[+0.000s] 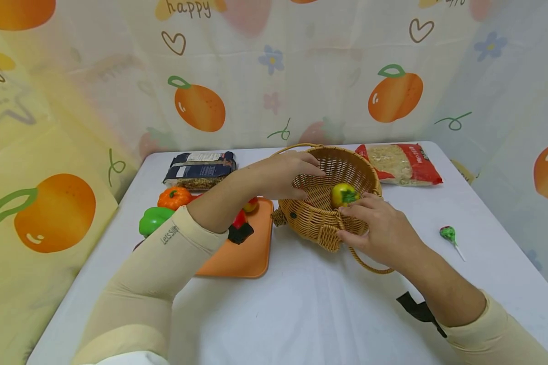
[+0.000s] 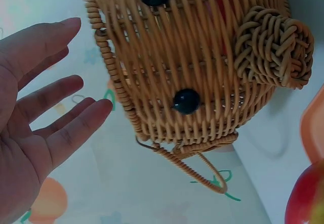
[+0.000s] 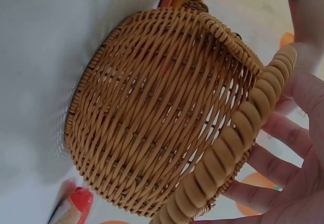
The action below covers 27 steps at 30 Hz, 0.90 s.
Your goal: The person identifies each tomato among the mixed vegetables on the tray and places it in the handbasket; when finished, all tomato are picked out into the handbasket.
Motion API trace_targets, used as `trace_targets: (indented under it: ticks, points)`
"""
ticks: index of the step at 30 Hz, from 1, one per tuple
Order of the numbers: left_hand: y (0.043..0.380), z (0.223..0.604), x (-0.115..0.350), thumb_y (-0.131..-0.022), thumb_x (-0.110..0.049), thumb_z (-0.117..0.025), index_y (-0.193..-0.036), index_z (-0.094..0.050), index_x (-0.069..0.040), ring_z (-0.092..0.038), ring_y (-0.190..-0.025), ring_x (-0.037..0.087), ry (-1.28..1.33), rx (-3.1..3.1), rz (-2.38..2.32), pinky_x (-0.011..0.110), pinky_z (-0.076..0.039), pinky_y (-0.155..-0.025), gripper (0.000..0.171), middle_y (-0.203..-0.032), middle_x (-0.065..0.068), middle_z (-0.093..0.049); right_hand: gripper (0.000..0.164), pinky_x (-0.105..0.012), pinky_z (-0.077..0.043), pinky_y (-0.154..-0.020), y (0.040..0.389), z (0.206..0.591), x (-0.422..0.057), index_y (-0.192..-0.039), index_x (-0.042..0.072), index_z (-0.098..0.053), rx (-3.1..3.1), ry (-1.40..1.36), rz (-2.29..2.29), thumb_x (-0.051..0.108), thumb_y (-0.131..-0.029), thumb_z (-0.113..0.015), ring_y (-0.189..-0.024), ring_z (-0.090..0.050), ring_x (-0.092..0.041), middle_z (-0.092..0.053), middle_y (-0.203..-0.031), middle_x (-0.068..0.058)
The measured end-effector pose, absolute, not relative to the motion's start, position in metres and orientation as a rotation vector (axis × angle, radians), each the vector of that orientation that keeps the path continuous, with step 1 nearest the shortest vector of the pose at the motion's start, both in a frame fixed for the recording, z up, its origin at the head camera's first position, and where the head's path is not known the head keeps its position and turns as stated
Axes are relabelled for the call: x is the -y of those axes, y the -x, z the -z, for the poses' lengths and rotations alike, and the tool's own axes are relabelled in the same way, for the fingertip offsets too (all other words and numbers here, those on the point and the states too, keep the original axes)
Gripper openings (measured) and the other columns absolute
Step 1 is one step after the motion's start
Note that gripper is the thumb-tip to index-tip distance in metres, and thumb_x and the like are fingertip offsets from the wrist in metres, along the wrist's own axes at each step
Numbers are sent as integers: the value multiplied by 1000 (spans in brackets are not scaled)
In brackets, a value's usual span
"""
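A wicker basket with an animal face, black eyes and a woven snout stands mid-table, tilted toward me. Inside it lies a yellow persimmon with green leaves on top. Something red shows through the weave in the left wrist view. Over the basket's left side hovers my left hand, fingers spread and holding nothing; the left wrist view shows its fingertips apart from the rim. My right hand is at the near right rim, its fingers fairly straight behind the thick handle; the rim and handle hide its fingertips.
Left of the basket, an orange tray lies partly under my left arm, near a green pepper and an orange pumpkin. Behind are a dark packet and a red-edged bag. A lollipop lies at right.
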<state>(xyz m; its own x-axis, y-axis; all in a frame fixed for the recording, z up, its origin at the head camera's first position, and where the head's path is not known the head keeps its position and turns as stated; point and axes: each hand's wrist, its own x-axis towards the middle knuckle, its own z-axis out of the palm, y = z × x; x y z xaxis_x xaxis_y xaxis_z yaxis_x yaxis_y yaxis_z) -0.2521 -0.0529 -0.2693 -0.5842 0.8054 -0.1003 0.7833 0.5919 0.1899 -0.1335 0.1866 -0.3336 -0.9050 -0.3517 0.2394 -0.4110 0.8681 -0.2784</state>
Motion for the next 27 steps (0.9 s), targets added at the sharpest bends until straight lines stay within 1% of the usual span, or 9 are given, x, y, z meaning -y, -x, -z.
trace_targets:
  ticks: [3, 9, 15, 20, 24, 27]
  points:
    - [247, 266, 57, -95, -29, -75, -148, -56, -23, -38, -147, 23, -1325, -2653, -189, 40, -35, -121, 58, -156, 4, -46, 46, -68, -52, -93, 133, 333, -186, -127, 17, -74, 2869, -587, -484, 36, -86, -82, -134, -52, -43, -69, -125, -14]
    - [237, 261, 71, -94, -28, -76, -147, -57, -21, -40, -146, 26, -1310, -2657, -181, 39, -39, -118, 57, -156, 7, -46, 44, -58, -59, -87, 135, 336, -187, -124, 15, -76, 2814, -618, -492, 34, -84, -84, -118, -60, -33, -70, -119, -10]
    - [231, 262, 93, -93, -27, -77, -147, -57, -17, -38, -147, 31, -1224, -2671, -150, 44, -38, -119, 59, -158, 11, -44, 43, -57, -60, -83, 136, 337, -187, -121, 15, -77, 2798, -619, -486, 34, -84, -84, -112, -62, -31, -70, -117, -9]
    - [229, 268, 113, -92, -28, -78, -147, -58, -18, -38, -146, 34, -1107, -2669, -157, 48, -40, -117, 59, -158, 11, -43, 43, -57, -60, -83, 136, 337, -187, -122, 15, -77, 2798, -617, -486, 33, -83, -85, -113, -62, -32, -70, -117, -10]
    - [229, 275, 129, -92, -28, -78, -145, -60, -19, -43, -142, 34, -1010, -2658, -131, 50, -44, -114, 57, -154, 10, -48, 43, -57, -60, -82, 135, 337, -187, -122, 15, -77, 2788, -623, -488, 32, -83, -85, -112, -63, -32, -70, -117, -10]
    - [229, 282, 141, -91, -27, -79, -143, -62, -20, -47, -137, 33, -949, -2649, -120, 50, -49, -108, 55, -148, 9, -53, 43, -61, -58, -85, 135, 337, -187, -122, 16, -76, 2795, -617, -484, 32, -83, -85, -120, -61, -36, -70, -118, -11]
